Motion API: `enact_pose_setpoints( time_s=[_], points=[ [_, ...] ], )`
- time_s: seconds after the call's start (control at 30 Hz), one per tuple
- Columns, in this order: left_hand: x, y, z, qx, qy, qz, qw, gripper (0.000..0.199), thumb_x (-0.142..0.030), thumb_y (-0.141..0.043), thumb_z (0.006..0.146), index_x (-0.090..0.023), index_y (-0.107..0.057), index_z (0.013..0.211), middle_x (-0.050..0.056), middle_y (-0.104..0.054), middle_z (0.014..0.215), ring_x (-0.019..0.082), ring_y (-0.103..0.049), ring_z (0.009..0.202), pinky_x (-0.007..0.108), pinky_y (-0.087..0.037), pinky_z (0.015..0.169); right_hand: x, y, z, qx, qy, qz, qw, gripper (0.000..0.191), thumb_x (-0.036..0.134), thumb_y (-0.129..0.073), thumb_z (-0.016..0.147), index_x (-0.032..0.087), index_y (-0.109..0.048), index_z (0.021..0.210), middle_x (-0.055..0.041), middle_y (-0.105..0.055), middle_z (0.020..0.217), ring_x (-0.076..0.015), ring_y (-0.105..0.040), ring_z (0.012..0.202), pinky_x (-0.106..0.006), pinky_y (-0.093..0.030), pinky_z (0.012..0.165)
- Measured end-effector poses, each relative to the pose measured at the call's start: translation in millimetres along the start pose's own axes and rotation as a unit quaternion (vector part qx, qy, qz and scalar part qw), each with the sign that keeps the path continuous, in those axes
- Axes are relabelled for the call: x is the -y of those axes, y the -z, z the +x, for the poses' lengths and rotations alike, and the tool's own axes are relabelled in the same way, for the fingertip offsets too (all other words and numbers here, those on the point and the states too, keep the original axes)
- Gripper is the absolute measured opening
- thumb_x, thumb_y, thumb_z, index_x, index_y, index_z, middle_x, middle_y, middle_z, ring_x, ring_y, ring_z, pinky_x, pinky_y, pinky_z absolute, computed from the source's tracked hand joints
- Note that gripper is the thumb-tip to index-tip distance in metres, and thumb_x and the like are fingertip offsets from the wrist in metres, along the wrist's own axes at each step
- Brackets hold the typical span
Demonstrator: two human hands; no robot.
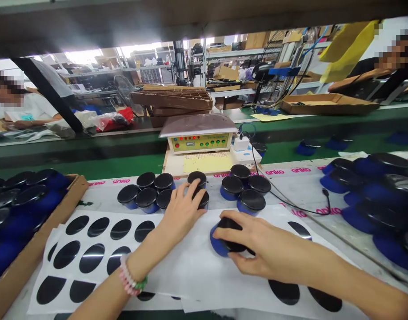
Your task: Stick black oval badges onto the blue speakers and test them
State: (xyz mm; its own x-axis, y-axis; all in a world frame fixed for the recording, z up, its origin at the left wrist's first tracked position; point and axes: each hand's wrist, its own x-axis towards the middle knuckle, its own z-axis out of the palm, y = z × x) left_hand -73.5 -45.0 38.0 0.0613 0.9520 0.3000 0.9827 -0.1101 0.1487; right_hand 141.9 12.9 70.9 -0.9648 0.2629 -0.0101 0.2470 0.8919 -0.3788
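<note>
My right hand (250, 242) is wrapped round a blue round container with a black top (219, 240), just over the white backing sheet (194, 262). Its fingers cover much of the black top. My left hand (184, 204), with a beaded bracelet (130, 278) on the wrist, lies spread over similar containers, its fingertips on or just above a black top (195, 178). More blue containers (146, 200) stand in a cluster left of these fingers. Another group (251, 202) is beyond my right hand. Black round stickers (92, 258) cover the sheet under my left forearm.
A cardboard box (57, 218) of containers stands at the left, and a pile of them (374, 200) at the right. A control box with lit buttons (200, 142) is behind the clusters. A cable (304, 209) crosses the right side. Other people sit across the green belt (137, 158).
</note>
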Motion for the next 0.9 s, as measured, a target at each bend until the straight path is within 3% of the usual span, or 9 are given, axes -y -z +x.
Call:
enact_pose_setpoints(
  time_s=[0.07, 0.13, 0.2, 0.27, 0.37, 0.47, 0.6, 0.7, 0.9],
  points=[
    [-7.4, 6.3, -12.9, -0.015, 0.0, -0.044, 0.999, 0.045, -0.016, -0.057, 0.085, -0.023, -0.05, 0.129, 0.013, -0.037, 0.148, 0.035, -0.039, 0.129, 0.058, -0.038, 0.101, 8.5, -4.9, 2.3, 0.003, 0.015, -0.025, 1.0, 0.034, 0.019, -0.057, 0.083, 0.028, -0.06, 0.117, -0.0113, -0.053, 0.115, -0.0248, -0.06, 0.094, -0.036, -0.051, 0.078],
    [-21.5, 7.5, -37.1, 0.017, 0.0, -0.146, 0.989, 0.063, -0.015, -0.057, 0.083, -0.027, -0.036, 0.141, 0.01, -0.03, 0.152, 0.031, -0.035, 0.134, 0.052, -0.038, 0.106, 15.3, -9.4, 3.9, 0.011, 0.01, -0.029, 0.999, 0.031, 0.02, -0.055, 0.086, 0.026, -0.059, 0.116, -0.0109, -0.054, 0.11, -0.0247, -0.06, 0.091, -0.037, -0.051, 0.078],
    [-37.3, -0.4, -61.6, 0.065, 0.027, -0.257, 0.964, 0.09, -0.019, -0.066, 0.075, -0.029, -0.014, 0.149, 0.01, -0.024, 0.155, 0.03, -0.034, 0.137, 0.045, -0.042, 0.106, 18.3, -11.3, 2.9, 0.014, -0.008, -0.008, 1.0, 0.031, 0.026, -0.052, 0.09, 0.029, -0.054, 0.122, -0.0102, -0.054, 0.113, -0.0248, -0.06, 0.092, -0.039, -0.052, 0.078],
    [-50.0, -15.6, -78.0, 0.05, 0.094, -0.332, 0.937, 0.099, -0.025, -0.07, 0.073, -0.029, -0.007, 0.149, 0.011, -0.028, 0.153, 0.029, -0.036, 0.136, 0.045, -0.043, 0.105, 15.8, -9.5, -3.0, 0.008, -0.024, 0.039, 0.999, 0.039, 0.035, -0.052, 0.092, 0.032, -0.043, 0.131, -0.0091, -0.053, 0.121, -0.0252, -0.059, 0.101, -0.038, -0.051, 0.082],
    [-58.8, -37.6, -85.0, -0.011, 0.184, -0.381, 0.906, 0.078, -0.025, -0.066, 0.079, -0.029, -0.024, 0.144, 0.009, -0.046, 0.141, 0.027, -0.044, 0.131, 0.046, -0.041, 0.105, 1.5, -3.4, -20.3, -0.037, -0.059, 0.109, 0.992, 0.04, 0.034, -0.05, 0.094, 0.033, -0.037, 0.131, -0.0052, -0.051, 0.126, -0.0208, -0.056, 0.109, -0.032, -0.048, 0.089],
    [-59.2, -45.7, -83.0, -0.034, 0.199, -0.382, 0.902, 0.067, -0.021, -0.067, 0.076, -0.03, -0.038, 0.136, 0.006, -0.053, 0.133, 0.026, -0.049, 0.125, 0.044, -0.042, 0.104, -17.3, -3.2, -36.9, -0.015, -0.075, 0.128, 0.989, 0.029, 0.011, -0.043, 0.09, 0.03, -0.048, 0.111, -0.0024, -0.055, 0.116, -0.0171, -0.057, 0.103, -0.028, -0.047, 0.086],
    [-58.5, -44.2, -83.4, -0.046, 0.194, -0.365, 0.909, 0.065, -0.019, -0.067, 0.075, -0.032, -0.04, 0.133, 0.004, -0.055, 0.13, 0.025, -0.051, 0.121, 0.042, -0.043, 0.101, -31.2, -11.6, -35.5, 0.081, -0.051, 0.09, 0.991, 0.047, -0.001, -0.049, 0.072, 0.027, -0.049, 0.11, -0.0028, -0.055, 0.113, -0.0197, -0.056, 0.1, -0.03, -0.047, 0.08],
    [-58.9, -44.4, -85.2, -0.052, 0.194, -0.355, 0.913, 0.064, -0.019, -0.066, 0.076, -0.031, -0.041, 0.133, 0.004, -0.057, 0.128, 0.025, -0.053, 0.119, 0.042, -0.045, 0.1, -33.6, -10.6, -22.8, 0.114, -0.011, 0.048, 0.992, 0.045, -0.002, -0.053, 0.068, 0.024, -0.05, 0.104, -0.0017, -0.057, 0.105, -0.0193, -0.058, 0.092, -0.029, -0.045, 0.071],
    [-59.0, -45.1, -84.8, -0.044, 0.201, -0.356, 0.912, 0.068, -0.015, -0.069, 0.073, -0.031, -0.04, 0.133, 0.004, -0.058, 0.126, 0.024, -0.055, 0.116, 0.04, -0.046, 0.097, -37.1, -8.5, -29.3, 0.076, 0.046, -0.045, 0.995, 0.022, 0.002, -0.048, 0.081, 0.023, -0.052, 0.089, -0.0015, -0.059, 0.1, -0.0174, -0.057, 0.087, -0.027, -0.045, 0.066]
  ],
)
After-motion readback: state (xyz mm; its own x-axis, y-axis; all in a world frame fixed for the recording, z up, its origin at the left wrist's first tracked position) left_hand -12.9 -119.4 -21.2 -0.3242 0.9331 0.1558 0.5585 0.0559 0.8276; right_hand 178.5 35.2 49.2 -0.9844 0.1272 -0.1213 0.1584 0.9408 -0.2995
